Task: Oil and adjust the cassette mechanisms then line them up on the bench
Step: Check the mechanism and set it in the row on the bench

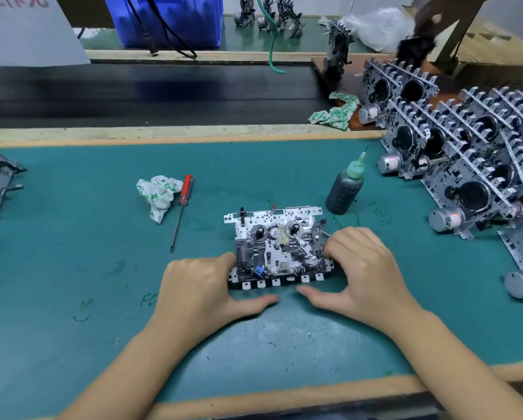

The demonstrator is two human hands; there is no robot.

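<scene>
The flat bench mat is teal green, edged by a pale orange-tan wooden rim. The flat metal cassette mechanism is silver-white and dark grey, with black gears and 1 small blue part at its front. The slim screwdriver has a translucent red handle and a dark steel shaft. The crumpled cloth rag is white with a green printed pattern. The plastic oil bottle is dark grey with a pale green nozzle. The upright stacked mechanisms are silver and black. The plastic bin is blue.
</scene>
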